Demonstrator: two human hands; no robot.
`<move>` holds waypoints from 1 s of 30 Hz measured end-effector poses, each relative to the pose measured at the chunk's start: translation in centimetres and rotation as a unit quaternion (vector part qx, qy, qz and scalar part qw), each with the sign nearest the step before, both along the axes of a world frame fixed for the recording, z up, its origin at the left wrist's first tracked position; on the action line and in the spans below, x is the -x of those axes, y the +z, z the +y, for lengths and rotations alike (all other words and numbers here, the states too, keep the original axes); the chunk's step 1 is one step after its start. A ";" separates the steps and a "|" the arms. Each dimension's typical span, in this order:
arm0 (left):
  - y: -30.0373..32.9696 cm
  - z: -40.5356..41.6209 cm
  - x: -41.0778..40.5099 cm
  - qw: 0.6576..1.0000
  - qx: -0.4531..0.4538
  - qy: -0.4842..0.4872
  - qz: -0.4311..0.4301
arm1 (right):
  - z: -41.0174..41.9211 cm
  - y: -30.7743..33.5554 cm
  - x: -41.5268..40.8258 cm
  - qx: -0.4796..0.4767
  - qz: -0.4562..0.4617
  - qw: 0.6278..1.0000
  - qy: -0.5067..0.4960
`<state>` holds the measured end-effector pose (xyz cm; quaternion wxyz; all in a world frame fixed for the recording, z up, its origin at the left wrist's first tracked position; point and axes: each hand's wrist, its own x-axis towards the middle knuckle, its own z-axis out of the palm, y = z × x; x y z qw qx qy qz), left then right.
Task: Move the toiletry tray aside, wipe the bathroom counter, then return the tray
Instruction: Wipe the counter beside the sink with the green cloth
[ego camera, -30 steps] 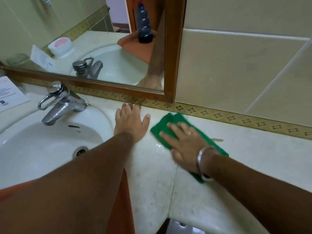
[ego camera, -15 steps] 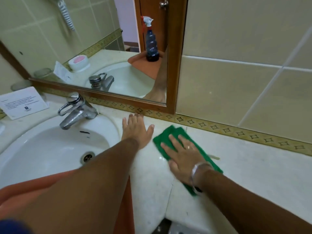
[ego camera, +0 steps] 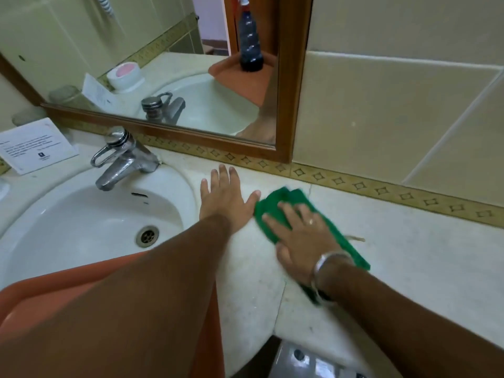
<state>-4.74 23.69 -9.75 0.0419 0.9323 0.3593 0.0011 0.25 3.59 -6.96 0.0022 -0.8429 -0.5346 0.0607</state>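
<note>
My right hand (ego camera: 302,236) lies flat on a green cloth (ego camera: 289,199), pressing it onto the pale stone counter (ego camera: 409,255) just right of the sink. My left hand (ego camera: 225,199) rests palm down on the counter beside the sink rim, fingers spread, its thumb touching the cloth's left edge. The orange tray (ego camera: 32,298) lies over the sink's front edge at the lower left, mostly hidden under my left forearm. In the mirror the tray's reflection carries a dark spray bottle (ego camera: 249,42).
A white sink (ego camera: 68,214) with a chrome tap (ego camera: 122,159) fills the left. A printed card (ego camera: 35,144) stands at the far left. The wood-framed mirror (ego camera: 289,105) and tiled wall bound the back. A metal fixture (ego camera: 308,361) sits below the counter's front edge.
The view has shifted slightly. My right hand and the cloth have slid a little over the counter; my left hand stays planted beside the sink.
</note>
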 end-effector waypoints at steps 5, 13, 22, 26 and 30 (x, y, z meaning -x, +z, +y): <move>-0.2 0.1 0.0 1.000 -0.003 -0.004 0.010 | -13.5 -0.3 0.0 0.023 0.057 0.980 0.190; -0.4 0.2 -0.1 1.000 -0.005 -0.004 0.017 | 0.0 0.4 -2.0 0.020 -0.023 0.994 -0.101; -0.2 0.5 -0.1 1.000 -0.004 -0.014 0.022 | -23.0 0.9 -5.5 0.027 0.000 0.978 -0.207; 1.2 -0.5 0.0 0.996 0.021 0.000 0.082 | -29.7 -0.1 -2.1 0.036 0.024 0.939 -0.341; 2.9 -8.7 -0.8 0.981 -0.018 -0.185 0.057 | -36.3 0.1 4.2 0.021 0.052 0.930 -0.363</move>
